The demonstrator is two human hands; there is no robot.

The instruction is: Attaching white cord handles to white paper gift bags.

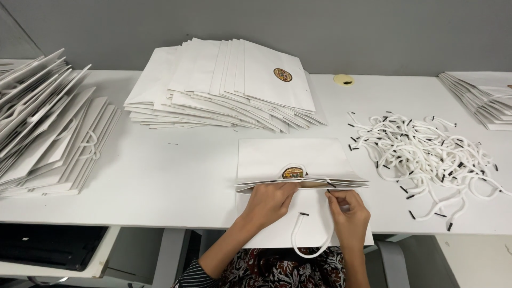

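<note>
A flat white paper bag point(290, 160) lies at the near edge of the white table point(176, 181), centre of the scene, its folded top edge showing thin layered paper with a brown inner strip. A round gold-and-dark seal point(293, 172) sits on its face near that fold. The paper is smooth and matte, with crisp creases.

The left hand point(270, 201) rests on the bag just near the fold, fingers curled together and pressing on the paper edge below the seal. The right hand point(349, 212) lies to the right of it, thumb and forefinger pinched on a white cord handle point(312, 240) close to the fold. The cord is round, soft-looking rope with a short black tip; it loops down from the fingers in a U shape past the near edge of the bag.

On the right, a loose heap of identical white cords point(426, 157) with black tips lies tangled. A fanned stack of flat white bags point(224, 85) sits far centre, the top one bearing the same round seal. A further stack of bags with handles point(48, 128) lies at the left, and another stack point(480, 98) at the far right. A small pale yellow disc point(344, 80) lies far, near the grey wall.
</note>
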